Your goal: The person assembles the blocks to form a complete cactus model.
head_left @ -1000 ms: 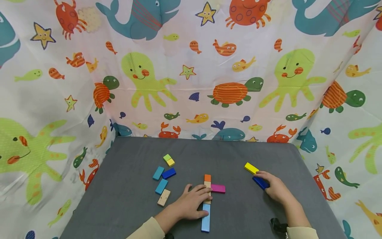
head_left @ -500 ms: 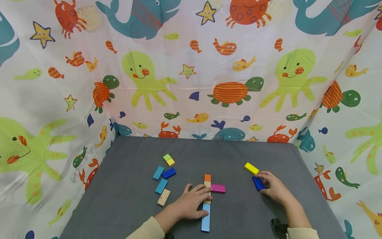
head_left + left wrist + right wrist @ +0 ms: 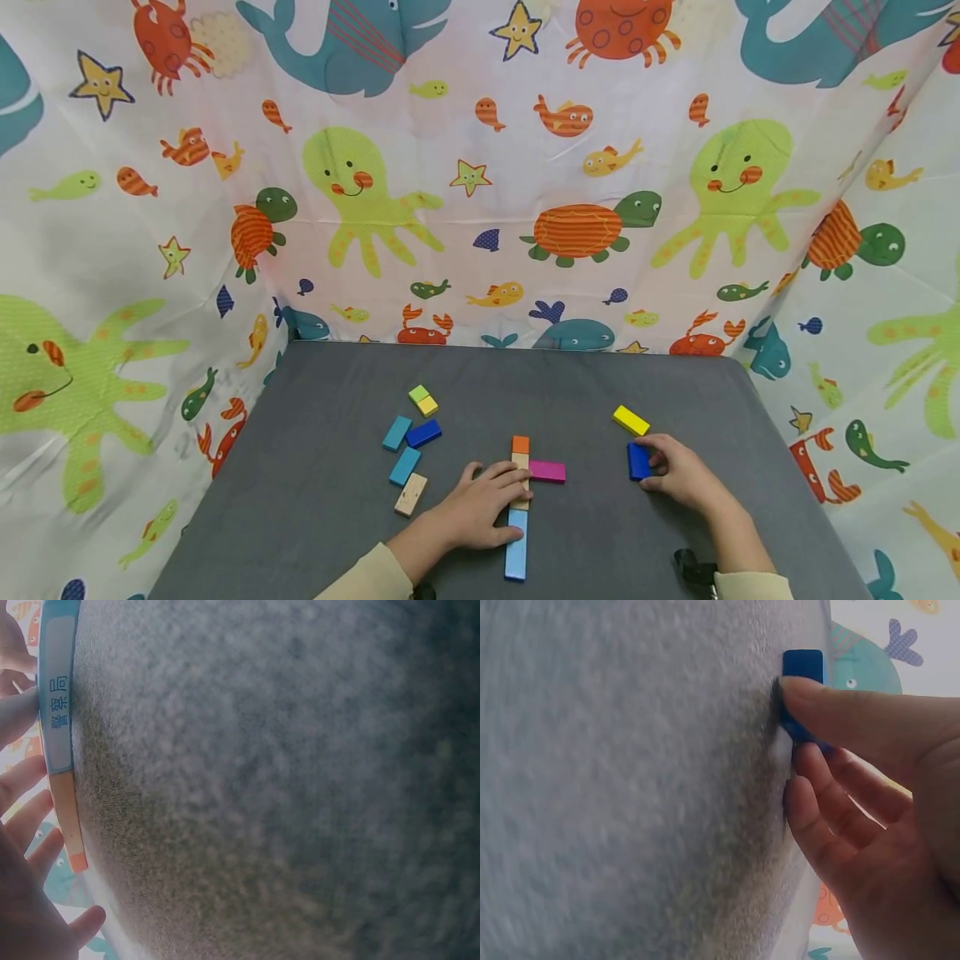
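In the head view my left hand (image 3: 478, 510) lies over a straight row of blocks, its fingers spread and fairly straight. The row has an orange block (image 3: 521, 444), a plain wooden part (image 3: 521, 460) partly under the fingers, and a long light blue block (image 3: 515, 560) by the thumb. Printed characters show on this light blue block (image 3: 58, 697) in the left wrist view. A magenta block (image 3: 548, 472) juts from the row's right side. Further right, my right hand (image 3: 684, 472) pinches a dark blue block (image 3: 637, 463) between thumb and fingers, just below a yellow block (image 3: 632, 420).
Left of the row lie two teal blocks (image 3: 405, 467), another dark blue block (image 3: 424, 433), a wooden block (image 3: 411, 495), and small green (image 3: 418, 394) and yellow (image 3: 427, 406) blocks. The grey table (image 3: 330, 533) meets a printed curtain (image 3: 465, 242) behind.
My right hand has turned the dark blue block from slanted to nearly upright in view and shifted it left, below the yellow block. My left hand has stayed put.
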Action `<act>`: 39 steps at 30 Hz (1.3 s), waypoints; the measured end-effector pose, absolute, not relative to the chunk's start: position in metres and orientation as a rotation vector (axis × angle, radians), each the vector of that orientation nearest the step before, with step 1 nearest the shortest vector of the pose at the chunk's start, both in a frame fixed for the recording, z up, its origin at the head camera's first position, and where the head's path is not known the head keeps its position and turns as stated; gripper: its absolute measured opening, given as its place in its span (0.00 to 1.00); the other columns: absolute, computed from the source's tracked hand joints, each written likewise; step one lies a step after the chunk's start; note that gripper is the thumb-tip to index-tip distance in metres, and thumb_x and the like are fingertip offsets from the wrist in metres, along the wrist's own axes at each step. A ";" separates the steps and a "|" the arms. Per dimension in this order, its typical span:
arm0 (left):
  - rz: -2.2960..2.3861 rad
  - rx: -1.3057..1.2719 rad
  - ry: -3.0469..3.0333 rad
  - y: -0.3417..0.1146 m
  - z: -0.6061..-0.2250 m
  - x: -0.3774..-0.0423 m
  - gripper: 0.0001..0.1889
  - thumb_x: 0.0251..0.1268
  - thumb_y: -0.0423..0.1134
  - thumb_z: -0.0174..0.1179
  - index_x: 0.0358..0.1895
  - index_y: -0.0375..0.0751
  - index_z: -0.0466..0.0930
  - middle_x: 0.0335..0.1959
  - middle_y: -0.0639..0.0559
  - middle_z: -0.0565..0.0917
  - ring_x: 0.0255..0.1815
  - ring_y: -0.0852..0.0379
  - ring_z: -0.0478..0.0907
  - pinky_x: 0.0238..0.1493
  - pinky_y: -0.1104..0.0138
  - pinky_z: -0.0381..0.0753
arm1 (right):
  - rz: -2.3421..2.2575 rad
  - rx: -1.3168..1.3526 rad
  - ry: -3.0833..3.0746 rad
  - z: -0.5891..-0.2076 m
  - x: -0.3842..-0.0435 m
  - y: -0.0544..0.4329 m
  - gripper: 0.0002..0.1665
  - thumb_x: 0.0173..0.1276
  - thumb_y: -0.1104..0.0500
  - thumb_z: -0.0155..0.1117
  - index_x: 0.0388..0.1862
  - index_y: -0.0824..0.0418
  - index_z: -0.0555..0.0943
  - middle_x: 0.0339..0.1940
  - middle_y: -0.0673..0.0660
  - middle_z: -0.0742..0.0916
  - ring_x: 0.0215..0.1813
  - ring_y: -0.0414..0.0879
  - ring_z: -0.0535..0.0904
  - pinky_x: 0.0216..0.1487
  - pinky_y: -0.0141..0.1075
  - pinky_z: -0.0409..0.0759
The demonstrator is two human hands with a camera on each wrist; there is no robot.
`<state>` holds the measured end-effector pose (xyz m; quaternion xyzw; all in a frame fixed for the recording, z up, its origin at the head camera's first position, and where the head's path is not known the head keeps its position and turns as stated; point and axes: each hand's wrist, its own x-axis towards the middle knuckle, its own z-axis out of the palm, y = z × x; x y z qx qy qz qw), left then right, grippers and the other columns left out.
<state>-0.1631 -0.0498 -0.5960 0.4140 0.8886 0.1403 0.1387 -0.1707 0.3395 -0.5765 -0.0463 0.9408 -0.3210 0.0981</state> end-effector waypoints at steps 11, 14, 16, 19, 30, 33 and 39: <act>0.390 1.203 2.569 -0.050 -0.599 -0.164 0.30 0.69 0.66 0.55 0.72 0.67 0.68 0.80 0.68 0.56 0.81 0.57 0.49 0.70 0.33 0.55 | -1.017 -0.215 2.871 -0.581 -0.175 0.323 0.38 0.57 0.56 0.80 0.65 0.65 0.77 0.57 0.64 0.79 0.47 0.52 0.82 0.50 0.50 0.84; 0.388 1.203 2.567 -0.050 -0.599 -0.164 0.30 0.69 0.66 0.55 0.73 0.68 0.68 0.80 0.68 0.56 0.81 0.57 0.49 0.68 0.33 0.57 | -1.055 -0.229 2.873 -0.581 -0.178 0.316 0.38 0.57 0.58 0.80 0.66 0.66 0.76 0.59 0.65 0.78 0.49 0.55 0.83 0.51 0.51 0.84; 0.389 1.200 2.565 -0.050 -0.598 -0.164 0.30 0.69 0.66 0.55 0.73 0.68 0.68 0.80 0.68 0.56 0.81 0.57 0.49 0.68 0.33 0.58 | -1.070 -0.227 2.872 -0.580 -0.180 0.310 0.38 0.57 0.59 0.80 0.66 0.65 0.76 0.61 0.65 0.77 0.51 0.57 0.83 0.52 0.51 0.84; 0.395 1.201 2.568 -0.050 -0.597 -0.163 0.30 0.69 0.66 0.56 0.73 0.68 0.68 0.80 0.68 0.56 0.81 0.57 0.49 0.67 0.34 0.59 | -1.092 -0.224 2.867 -0.579 -0.183 0.302 0.39 0.57 0.59 0.80 0.67 0.64 0.76 0.62 0.66 0.77 0.53 0.60 0.83 0.54 0.53 0.83; 0.382 1.196 2.587 -0.049 -0.596 -0.163 0.30 0.69 0.65 0.57 0.72 0.68 0.68 0.80 0.67 0.58 0.81 0.56 0.51 0.67 0.35 0.59 | -1.153 -0.284 2.825 -0.580 -0.198 0.275 0.39 0.58 0.55 0.79 0.68 0.64 0.76 0.61 0.62 0.79 0.58 0.60 0.82 0.58 0.53 0.81; 0.372 1.187 2.589 -0.049 -0.594 -0.163 0.30 0.68 0.65 0.57 0.72 0.68 0.69 0.80 0.67 0.59 0.81 0.56 0.51 0.67 0.34 0.59 | -1.144 -0.276 2.817 -0.581 -0.201 0.267 0.39 0.59 0.54 0.79 0.68 0.63 0.76 0.61 0.60 0.79 0.58 0.59 0.82 0.59 0.53 0.80; 0.361 1.185 2.586 -0.048 -0.593 -0.163 0.30 0.68 0.66 0.56 0.72 0.67 0.70 0.80 0.66 0.59 0.81 0.56 0.51 0.68 0.34 0.57 | -1.152 -0.278 2.803 -0.583 -0.203 0.254 0.39 0.60 0.54 0.78 0.69 0.62 0.76 0.62 0.60 0.78 0.59 0.59 0.81 0.59 0.52 0.80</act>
